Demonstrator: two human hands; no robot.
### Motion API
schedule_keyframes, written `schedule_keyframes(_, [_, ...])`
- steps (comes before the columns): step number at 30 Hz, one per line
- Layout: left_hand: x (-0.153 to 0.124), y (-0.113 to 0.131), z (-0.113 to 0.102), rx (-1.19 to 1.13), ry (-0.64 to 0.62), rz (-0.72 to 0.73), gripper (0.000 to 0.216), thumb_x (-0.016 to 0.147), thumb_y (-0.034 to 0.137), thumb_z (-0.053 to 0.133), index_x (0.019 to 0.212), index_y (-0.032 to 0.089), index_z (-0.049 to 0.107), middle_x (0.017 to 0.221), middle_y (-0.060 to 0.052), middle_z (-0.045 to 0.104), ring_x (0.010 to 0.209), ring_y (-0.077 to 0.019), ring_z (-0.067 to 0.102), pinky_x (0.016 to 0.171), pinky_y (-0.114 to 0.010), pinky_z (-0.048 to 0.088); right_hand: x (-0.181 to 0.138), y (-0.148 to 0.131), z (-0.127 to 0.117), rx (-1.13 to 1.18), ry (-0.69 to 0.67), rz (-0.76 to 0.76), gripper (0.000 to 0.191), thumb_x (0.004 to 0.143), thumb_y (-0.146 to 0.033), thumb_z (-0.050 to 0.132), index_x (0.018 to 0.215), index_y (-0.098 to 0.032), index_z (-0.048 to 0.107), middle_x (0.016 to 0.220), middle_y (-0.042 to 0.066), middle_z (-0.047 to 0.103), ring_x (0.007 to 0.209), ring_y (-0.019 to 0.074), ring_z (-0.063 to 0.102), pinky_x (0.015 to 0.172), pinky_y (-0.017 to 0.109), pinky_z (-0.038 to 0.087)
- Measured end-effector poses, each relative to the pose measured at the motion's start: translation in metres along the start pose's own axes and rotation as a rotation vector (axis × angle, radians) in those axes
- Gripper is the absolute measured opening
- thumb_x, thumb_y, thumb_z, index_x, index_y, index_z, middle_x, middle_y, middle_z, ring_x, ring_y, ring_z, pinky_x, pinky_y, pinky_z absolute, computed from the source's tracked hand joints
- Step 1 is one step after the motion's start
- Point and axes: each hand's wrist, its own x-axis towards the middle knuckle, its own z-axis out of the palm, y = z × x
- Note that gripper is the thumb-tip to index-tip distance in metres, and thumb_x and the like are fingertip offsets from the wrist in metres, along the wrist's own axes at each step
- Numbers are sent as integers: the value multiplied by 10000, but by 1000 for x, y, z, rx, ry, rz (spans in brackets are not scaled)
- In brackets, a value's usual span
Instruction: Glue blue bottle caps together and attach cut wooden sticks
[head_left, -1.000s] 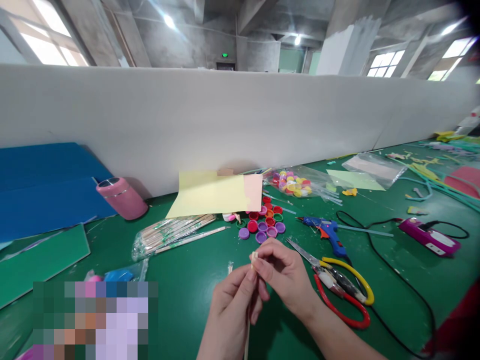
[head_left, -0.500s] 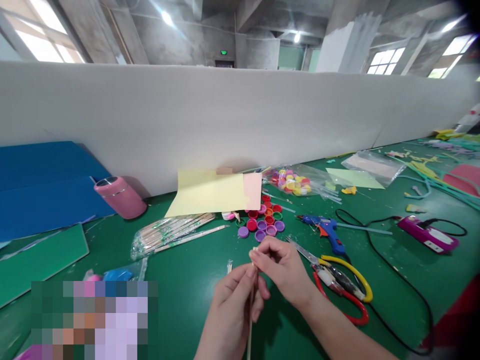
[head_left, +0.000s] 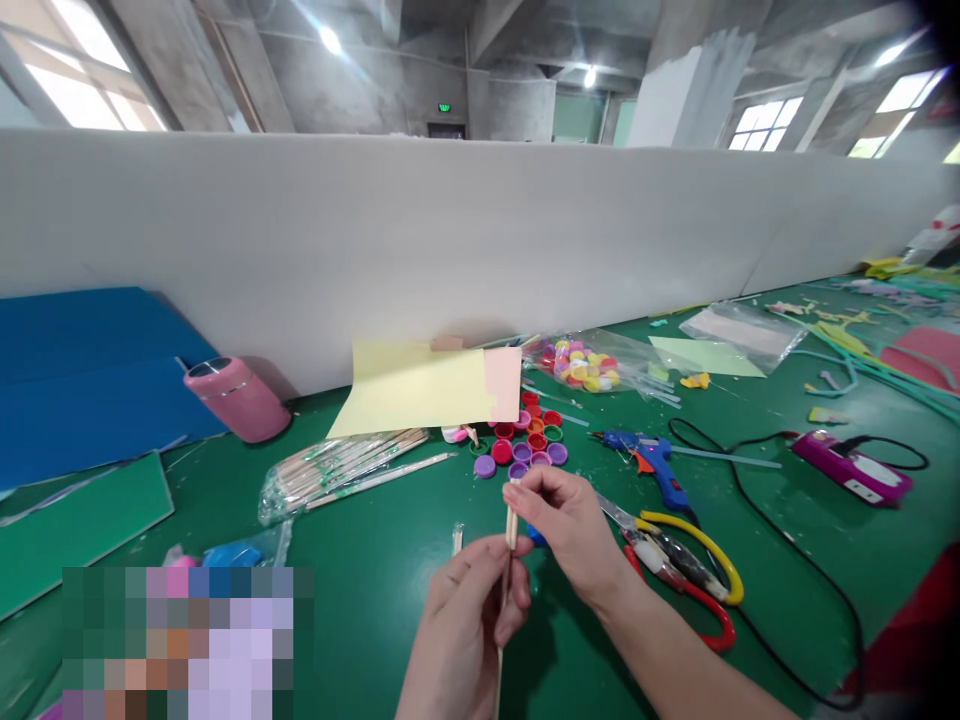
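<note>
My left hand (head_left: 466, 618) pinches the wooden stick (head_left: 511, 522) low, my right hand (head_left: 571, 522) grips its top; nothing seems attached yet.

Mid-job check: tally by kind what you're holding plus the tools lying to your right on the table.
Stick, pinched by left hand and right hand: 1
Glue gun: 1
Scissors: 1
Purple corded device: 1
Total: 4
</note>
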Motion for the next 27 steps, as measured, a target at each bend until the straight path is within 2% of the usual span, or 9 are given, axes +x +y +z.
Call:
schedule_keyframes(5, [-2, -1, 2, 52, 15, 15, 228, 642, 322, 668, 676, 97, 657, 436, 28, 476, 372, -24, 287, 378, -168, 164, -2, -1, 0, -47, -10, -39, 239, 731, -317, 591, 568, -163, 510, 490, -58, 441, 435, 71, 400, 416, 191, 318])
schedule_keyframes(11, [0, -4, -1, 71, 28, 37, 229, 654, 334, 665, 646, 106, 642, 450, 27, 473, 409, -33, 308, 390, -157, 201, -2, 1, -2, -53, -38, -32, 217, 732, -325, 594, 606, -159, 535, 526, -39, 500, 439, 94, 509, 431, 207, 363])
schedule_keyframes(27, [2, -4, -1, 85, 12, 47, 241, 632, 349, 679, 616, 114, 631, 438, 30, 462, 402, -35, 317, 381, -156, 199, -1, 0, -2, -54, -36, -35, 242, 718, -358, 605, 594, -167, 523, 489, -45, 489, 428, 95, 497, 417, 206, 362])
